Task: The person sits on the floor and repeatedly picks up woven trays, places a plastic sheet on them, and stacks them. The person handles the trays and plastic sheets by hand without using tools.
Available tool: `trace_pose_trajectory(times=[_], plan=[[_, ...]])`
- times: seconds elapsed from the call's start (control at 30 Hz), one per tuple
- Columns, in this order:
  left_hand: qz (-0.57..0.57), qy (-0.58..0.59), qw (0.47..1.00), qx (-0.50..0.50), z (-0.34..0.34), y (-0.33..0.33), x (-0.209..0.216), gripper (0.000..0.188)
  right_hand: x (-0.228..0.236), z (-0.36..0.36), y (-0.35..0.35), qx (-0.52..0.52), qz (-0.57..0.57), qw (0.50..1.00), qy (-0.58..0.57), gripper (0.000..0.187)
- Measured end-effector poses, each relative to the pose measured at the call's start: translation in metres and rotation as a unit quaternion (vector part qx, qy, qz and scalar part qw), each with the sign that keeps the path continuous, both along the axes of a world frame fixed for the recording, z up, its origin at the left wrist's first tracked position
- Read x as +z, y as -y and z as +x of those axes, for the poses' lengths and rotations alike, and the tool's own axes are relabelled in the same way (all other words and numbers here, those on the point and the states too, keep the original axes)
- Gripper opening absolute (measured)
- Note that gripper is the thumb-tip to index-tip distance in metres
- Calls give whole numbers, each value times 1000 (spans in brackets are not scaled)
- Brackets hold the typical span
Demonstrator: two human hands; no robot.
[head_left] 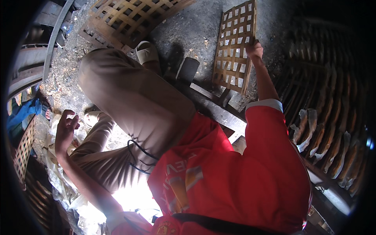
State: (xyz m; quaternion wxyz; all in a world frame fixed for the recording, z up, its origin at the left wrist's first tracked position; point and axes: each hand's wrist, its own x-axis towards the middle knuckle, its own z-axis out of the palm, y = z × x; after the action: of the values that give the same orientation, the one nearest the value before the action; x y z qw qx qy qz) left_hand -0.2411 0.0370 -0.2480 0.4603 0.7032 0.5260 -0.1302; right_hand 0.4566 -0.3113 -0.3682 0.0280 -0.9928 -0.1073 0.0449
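Observation:
Out to the right, my right hand (255,51) is closed round the edge of a woven bamboo lattice panel (234,47), which has a wooden border and square gaps and stands steeply tilted. My left hand (67,131) is held out at the left, its fingers loosely bent and apart, with nothing seen in them. Nearest to it is a heap of whitish, translucent plastic sheeting (62,176). A larger woven bamboo panel (129,19) lies at the top, beyond my bent knee.
Stacked slat-like frames edged with pale, ragged sheets (329,129) line the right side. Another lattice panel (24,150) leans at far left, near a blue cloth (25,111). A metal bar (211,105) crosses beside my legs. Debris speckles the grey floor (196,19).

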Motion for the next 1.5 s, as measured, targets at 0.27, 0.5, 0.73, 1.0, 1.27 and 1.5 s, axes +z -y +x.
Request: trace_pose_trajectory(times=[0.27, 0.5, 0.73, 1.0, 1.27, 1.5], plan=[[13, -1, 1000, -6, 0, -1, 2, 24, 74, -4, 29, 66, 74, 994, 54, 51], [7, 12, 1000, -8, 1, 0, 4, 24, 69, 17, 40, 83, 21, 995, 52, 59], [9, -4, 1000, -13, -1, -1, 5, 24, -12, 22, 2, -68, -14, 998, 0, 73], [15, 14, 1000, -8, -3, 2, 9, 24, 16, 18, 13, -47, 18, 998, 42, 55], [10, 10, 1000, -1, -2, 7, 13, 25, 8, 11, 13, -50, -44, 997, -24, 67], [16, 19, 1000, 0, -7, 4, 10, 25, 9, 28, 10, -66, -8, 998, 18, 63]])
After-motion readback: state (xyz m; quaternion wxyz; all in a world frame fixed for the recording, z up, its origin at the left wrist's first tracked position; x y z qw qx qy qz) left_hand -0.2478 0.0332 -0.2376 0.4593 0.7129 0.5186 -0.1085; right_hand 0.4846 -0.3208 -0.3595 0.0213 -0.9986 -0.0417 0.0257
